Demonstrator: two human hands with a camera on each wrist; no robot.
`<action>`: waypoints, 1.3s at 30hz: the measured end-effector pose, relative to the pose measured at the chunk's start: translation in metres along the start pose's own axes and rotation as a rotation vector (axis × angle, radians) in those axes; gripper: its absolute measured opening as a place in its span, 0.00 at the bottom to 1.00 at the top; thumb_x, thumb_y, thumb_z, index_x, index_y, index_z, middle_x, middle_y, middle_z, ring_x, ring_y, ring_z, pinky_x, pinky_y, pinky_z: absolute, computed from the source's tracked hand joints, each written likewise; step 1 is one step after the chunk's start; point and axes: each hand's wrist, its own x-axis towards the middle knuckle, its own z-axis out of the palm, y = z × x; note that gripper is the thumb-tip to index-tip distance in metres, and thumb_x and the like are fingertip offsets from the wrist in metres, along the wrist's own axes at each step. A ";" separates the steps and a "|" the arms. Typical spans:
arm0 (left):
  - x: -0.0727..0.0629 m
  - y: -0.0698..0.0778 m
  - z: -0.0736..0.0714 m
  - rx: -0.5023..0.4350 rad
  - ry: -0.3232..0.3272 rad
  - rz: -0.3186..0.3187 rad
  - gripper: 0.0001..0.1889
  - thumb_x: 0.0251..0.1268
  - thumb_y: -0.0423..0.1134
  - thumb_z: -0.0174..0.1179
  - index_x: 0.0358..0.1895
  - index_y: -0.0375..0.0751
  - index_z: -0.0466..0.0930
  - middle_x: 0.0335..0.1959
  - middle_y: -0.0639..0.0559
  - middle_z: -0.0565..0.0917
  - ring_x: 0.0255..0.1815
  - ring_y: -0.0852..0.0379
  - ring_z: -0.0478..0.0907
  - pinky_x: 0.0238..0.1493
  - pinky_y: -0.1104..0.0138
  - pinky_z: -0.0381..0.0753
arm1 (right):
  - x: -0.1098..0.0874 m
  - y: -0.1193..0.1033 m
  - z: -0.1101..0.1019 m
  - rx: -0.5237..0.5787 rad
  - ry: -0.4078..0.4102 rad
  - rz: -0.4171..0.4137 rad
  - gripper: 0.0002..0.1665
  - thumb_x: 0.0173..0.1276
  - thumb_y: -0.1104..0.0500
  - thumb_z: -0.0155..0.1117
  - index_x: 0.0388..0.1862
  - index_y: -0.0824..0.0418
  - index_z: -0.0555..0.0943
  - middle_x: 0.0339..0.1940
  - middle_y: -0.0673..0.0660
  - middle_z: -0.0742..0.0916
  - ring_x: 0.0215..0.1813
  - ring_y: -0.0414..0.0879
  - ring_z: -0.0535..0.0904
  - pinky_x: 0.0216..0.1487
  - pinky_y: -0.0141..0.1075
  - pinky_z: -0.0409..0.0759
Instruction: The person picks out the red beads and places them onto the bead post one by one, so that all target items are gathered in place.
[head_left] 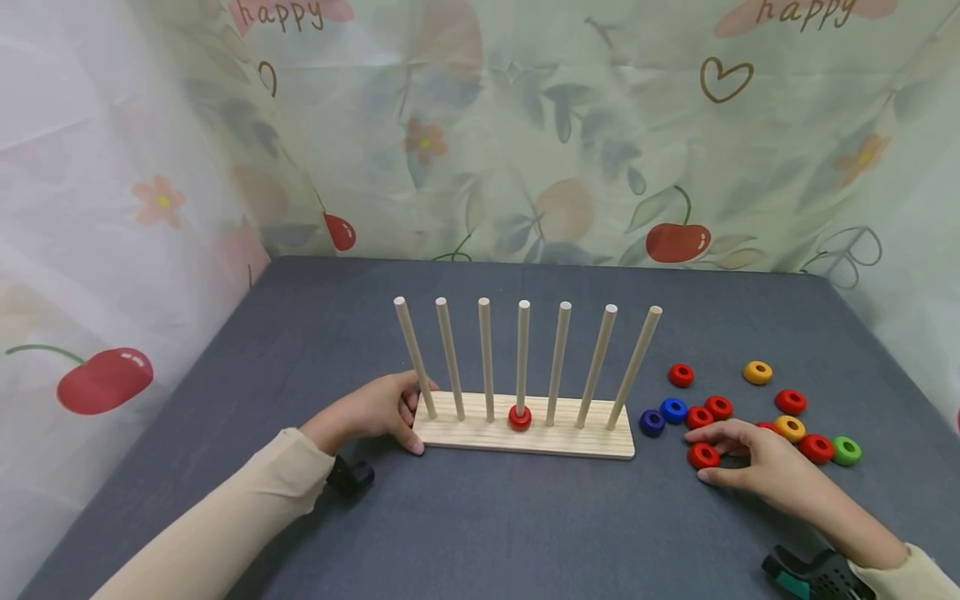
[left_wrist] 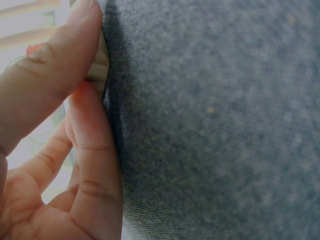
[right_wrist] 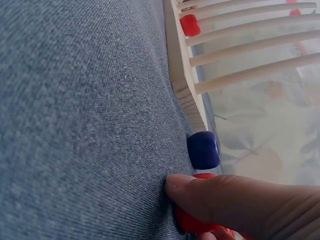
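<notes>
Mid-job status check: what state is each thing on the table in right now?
Wooden board: flat on the grey cloth
Middle peg: upright, one ring on it
Other six pegs: bare
Threaded red ring: at the peg's base
Left grip: holding the board's left end
Right grip: pinching a ring
Pinched red ring: lifted or not, unclear
Loose red rings: unthreaded
Yellow rings: unthreaded
Green ring: unthreaded
Blue ring: unthreaded
Dark blue ring: unthreaded

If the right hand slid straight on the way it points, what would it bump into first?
Probably the dark blue ring, just beyond the red ring that the right hand pinches; depth is unclear, though, so it might slip past.
</notes>
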 end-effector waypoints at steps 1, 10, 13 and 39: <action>0.000 0.000 0.000 0.002 0.000 0.000 0.41 0.32 0.24 0.79 0.59 0.32 0.72 0.33 0.45 0.73 0.31 0.54 0.72 0.34 0.66 0.75 | 0.000 0.000 0.000 -0.001 -0.001 -0.001 0.29 0.51 0.50 0.77 0.52 0.57 0.82 0.45 0.52 0.85 0.39 0.41 0.78 0.41 0.34 0.77; 0.001 0.000 0.000 0.016 0.002 -0.007 0.41 0.32 0.25 0.79 0.59 0.34 0.72 0.32 0.45 0.73 0.30 0.54 0.71 0.32 0.66 0.74 | 0.000 -0.001 0.000 0.004 0.001 -0.002 0.27 0.52 0.51 0.77 0.52 0.56 0.83 0.44 0.52 0.85 0.36 0.36 0.76 0.37 0.31 0.74; 0.001 0.001 0.000 0.023 0.001 -0.010 0.40 0.32 0.25 0.79 0.58 0.34 0.73 0.32 0.45 0.73 0.30 0.55 0.71 0.32 0.66 0.73 | 0.000 -0.001 0.000 0.001 0.000 0.001 0.27 0.52 0.51 0.77 0.51 0.56 0.83 0.44 0.52 0.84 0.37 0.39 0.76 0.37 0.31 0.74; 0.000 0.000 0.000 0.018 0.007 -0.018 0.41 0.32 0.25 0.79 0.60 0.34 0.71 0.33 0.45 0.73 0.31 0.54 0.72 0.33 0.66 0.74 | -0.001 -0.003 -0.009 0.059 -0.045 0.015 0.28 0.58 0.49 0.73 0.55 0.59 0.81 0.50 0.58 0.85 0.42 0.42 0.81 0.39 0.31 0.79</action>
